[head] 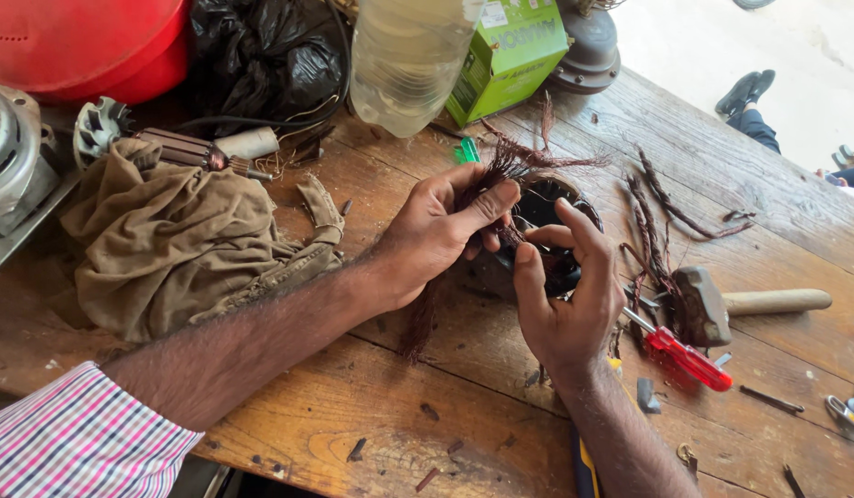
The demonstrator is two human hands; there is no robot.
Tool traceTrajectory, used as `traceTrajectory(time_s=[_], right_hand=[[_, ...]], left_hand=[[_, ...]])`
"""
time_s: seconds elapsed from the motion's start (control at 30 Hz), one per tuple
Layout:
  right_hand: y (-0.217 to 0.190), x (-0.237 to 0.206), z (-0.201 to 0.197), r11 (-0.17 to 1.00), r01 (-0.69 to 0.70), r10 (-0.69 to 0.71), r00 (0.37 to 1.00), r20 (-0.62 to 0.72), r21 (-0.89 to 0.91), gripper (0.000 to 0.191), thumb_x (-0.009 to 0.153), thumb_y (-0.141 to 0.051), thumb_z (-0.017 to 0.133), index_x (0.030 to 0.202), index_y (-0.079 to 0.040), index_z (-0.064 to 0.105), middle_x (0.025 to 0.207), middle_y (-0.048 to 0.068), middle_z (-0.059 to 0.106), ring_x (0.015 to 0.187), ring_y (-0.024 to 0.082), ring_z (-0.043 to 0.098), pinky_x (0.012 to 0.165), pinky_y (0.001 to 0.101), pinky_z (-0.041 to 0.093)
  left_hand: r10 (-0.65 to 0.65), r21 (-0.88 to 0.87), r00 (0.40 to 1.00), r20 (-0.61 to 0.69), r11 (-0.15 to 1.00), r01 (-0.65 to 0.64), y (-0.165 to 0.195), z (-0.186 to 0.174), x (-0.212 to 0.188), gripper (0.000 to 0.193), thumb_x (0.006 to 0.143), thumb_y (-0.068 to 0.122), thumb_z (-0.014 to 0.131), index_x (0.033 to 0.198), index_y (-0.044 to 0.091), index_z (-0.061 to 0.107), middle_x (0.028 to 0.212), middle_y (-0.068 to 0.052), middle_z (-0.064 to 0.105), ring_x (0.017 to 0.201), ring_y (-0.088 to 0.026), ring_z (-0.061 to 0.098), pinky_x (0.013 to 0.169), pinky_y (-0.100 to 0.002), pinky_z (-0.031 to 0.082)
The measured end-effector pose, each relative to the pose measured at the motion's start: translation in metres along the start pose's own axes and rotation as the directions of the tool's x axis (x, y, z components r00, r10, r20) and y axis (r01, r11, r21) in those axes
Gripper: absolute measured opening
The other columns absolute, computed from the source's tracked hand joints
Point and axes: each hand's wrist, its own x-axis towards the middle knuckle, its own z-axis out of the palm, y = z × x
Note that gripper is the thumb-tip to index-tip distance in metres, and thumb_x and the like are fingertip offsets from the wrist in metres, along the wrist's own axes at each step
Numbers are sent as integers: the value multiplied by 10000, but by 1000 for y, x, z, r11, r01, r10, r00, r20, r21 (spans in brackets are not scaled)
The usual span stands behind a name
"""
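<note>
**A:** So, the person has a dark round motor stator [549,214] sitting on the wooden desk [372,415], and the left hand [436,235] is pinching a tuft of reddish-brown copper winding wire [505,166] between thumb and fingers. The right hand [565,295] is curled against the stator's near rim, fingers hooked at the core; can't tell if it's pinching wire or just bracing.

**B:** How far in, by the looks?

**A:** Partway, I'd guess. Several pulled wire bundles [653,231] already lie on the desk just right of the stator, next to a hammer [722,302] and a red-handled screwdriver [690,358]. But wire is sticking out of the core, so there's more in there to strip.

**B:** And that brown cloth [178,240] on the left?

**A:** Just lying there, well apart from both hands.
</note>
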Motion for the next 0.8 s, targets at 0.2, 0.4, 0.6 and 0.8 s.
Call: traceTrajectory(time_s=[0.2, 0.4, 0.6, 0.8], right_hand=[[-1, -1, 1, 1000, 12, -12, 1000, -1, -1, 533, 1012, -75, 722, 1479, -14, 471, 1083, 102, 745, 987, 177, 722, 940, 329, 554], [-3, 3, -2, 997, 61, -61, 998, -1, -42, 596, 981, -55, 722, 1516, -4, 463, 1059, 96, 738, 988, 193, 719, 951, 333, 553], [-3, 4, -2, 990, 100, -101, 995, -7, -95, 563, 978, -41, 731, 1493, -18, 504, 1059, 100, 737, 1011, 208, 710, 981, 344, 549], [-2, 2, 1, 1000, 9, -9, 1000, -7, 2, 471, 989, -63, 722, 1417, -5, 533, 1044, 98, 739, 970, 174, 721, 917, 319, 553]], left_hand=[[35, -19, 999, 33, 999, -34, 0, -1, -1, 255, 998, 344, 691, 1028, 93, 658, 853, 41, 647, 729, -53, 583, 649, -219, 459], [37, -3, 999, 38, 999, -37, 2, -1, 0, 258, 991, 344, 695, 1015, 90, 660, 840, 38, 652, 724, -52, 577, 644, -221, 455], [30, -10, 999, 42, 1000, -30, 1, -1, 0, 251, 992, 336, 697, 1018, 88, 661, 842, 43, 647, 726, -49, 573, 643, -221, 452], [20, 25, 999, 38, 999, -21, 1, -2, 1, 266, 985, 362, 687, 1013, 98, 661, 835, 46, 651, 724, -43, 578, 634, -217, 451]])
